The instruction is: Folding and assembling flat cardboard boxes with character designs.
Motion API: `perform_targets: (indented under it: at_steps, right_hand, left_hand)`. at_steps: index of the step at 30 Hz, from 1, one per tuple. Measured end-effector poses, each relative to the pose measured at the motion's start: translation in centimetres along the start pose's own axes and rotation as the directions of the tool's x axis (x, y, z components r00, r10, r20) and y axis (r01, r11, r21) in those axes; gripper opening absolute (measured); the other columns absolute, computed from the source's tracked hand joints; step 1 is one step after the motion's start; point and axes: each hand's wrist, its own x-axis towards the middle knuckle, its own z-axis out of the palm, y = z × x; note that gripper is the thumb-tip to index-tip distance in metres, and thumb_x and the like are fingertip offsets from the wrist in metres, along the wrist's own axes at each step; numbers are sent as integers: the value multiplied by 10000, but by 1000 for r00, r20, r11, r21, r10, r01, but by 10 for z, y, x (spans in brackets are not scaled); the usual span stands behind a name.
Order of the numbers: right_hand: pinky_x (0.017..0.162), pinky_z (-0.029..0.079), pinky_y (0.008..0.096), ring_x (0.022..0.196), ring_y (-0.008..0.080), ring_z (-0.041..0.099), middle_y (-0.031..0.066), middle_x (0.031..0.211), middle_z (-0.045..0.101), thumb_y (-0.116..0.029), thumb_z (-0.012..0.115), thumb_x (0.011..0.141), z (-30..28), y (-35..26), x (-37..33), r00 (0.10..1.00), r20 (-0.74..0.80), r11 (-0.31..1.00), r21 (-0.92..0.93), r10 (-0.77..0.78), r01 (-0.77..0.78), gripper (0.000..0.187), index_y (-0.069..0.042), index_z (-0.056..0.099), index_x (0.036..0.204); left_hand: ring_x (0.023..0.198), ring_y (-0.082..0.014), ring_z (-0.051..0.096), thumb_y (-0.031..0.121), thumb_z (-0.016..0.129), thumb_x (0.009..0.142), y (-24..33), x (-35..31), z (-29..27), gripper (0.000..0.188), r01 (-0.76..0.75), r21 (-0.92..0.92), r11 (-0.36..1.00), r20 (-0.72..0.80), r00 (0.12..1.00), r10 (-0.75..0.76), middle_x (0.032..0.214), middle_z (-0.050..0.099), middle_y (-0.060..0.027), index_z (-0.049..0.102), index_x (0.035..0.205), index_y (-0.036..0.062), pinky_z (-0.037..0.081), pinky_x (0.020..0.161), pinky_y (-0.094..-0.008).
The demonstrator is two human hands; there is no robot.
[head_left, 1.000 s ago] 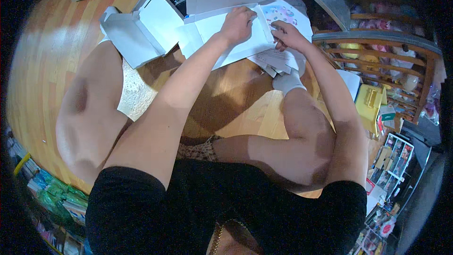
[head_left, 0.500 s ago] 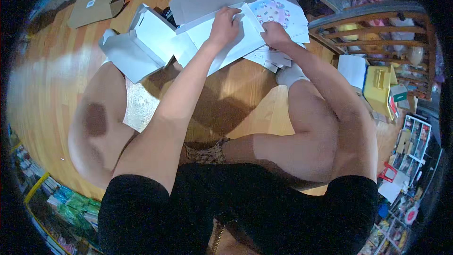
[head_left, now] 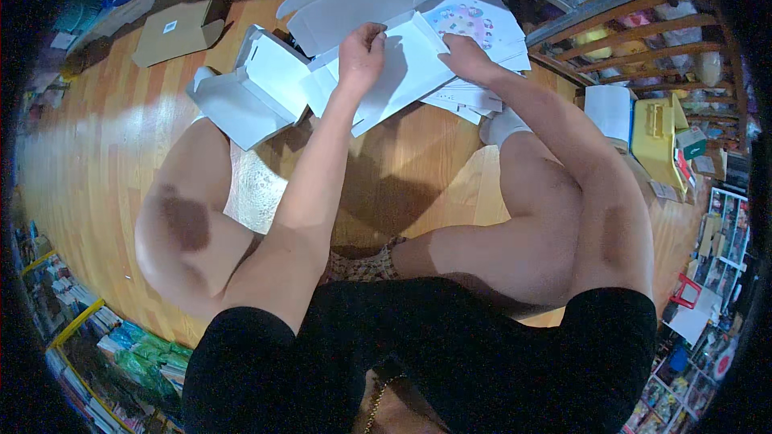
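A white cardboard box stands in front of me, its long lid raised at the far side. My right hand has its fingers closed on the box's right side wall. Over the left part of the box is my left hand, fingers curled in and thumb near the fingertips. Whatever it may hold is hidden, and its shadow falls on the box floor. Left of this box lies a second open white box, tilted, with a flap spread toward my left knee. Printed sheets lie beneath and beyond the first box.
A flattened brown cardboard box lies on the wooden floor at the far left. A slatted wooden rack with bagged items rises at the far right. Beside it stands a yellow box. Crates of goods line both near corners.
My left hand has drawn back to the left from the inside of the box near the lid, its fingers now more curled. My right hand keeps its grip on the right wall.
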Motion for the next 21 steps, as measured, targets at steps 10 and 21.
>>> perform_targets:
  at_steps: [10, 21]
  right_hand:
    - [745, 451, 413, 835, 322, 600, 210, 829, 615, -210, 576, 768, -4, 17, 7, 999, 19, 966, 253, 39, -43, 255, -14, 602, 929]
    - [742, 446, 415, 872, 360, 572, 166, 897, 610, -181, 564, 810, -18, 14, -11, 930, -352, 943, 258, -109, 208, 196, -57, 610, 954]
  left_hand:
    - [696, -115, 584, 66, 502, 868, 77, 10, -59, 172, -157, -181, 971, -56, 987, 149, 802, 636, -91, 591, 976, -33, 457, 604, -223]
    - [765, -88, 555, 109, 580, 833, 136, 7, -113, 241, -329, 80, 941, -224, 914, 339, 877, 631, -63, 579, 1011, -52, 444, 690, -221]
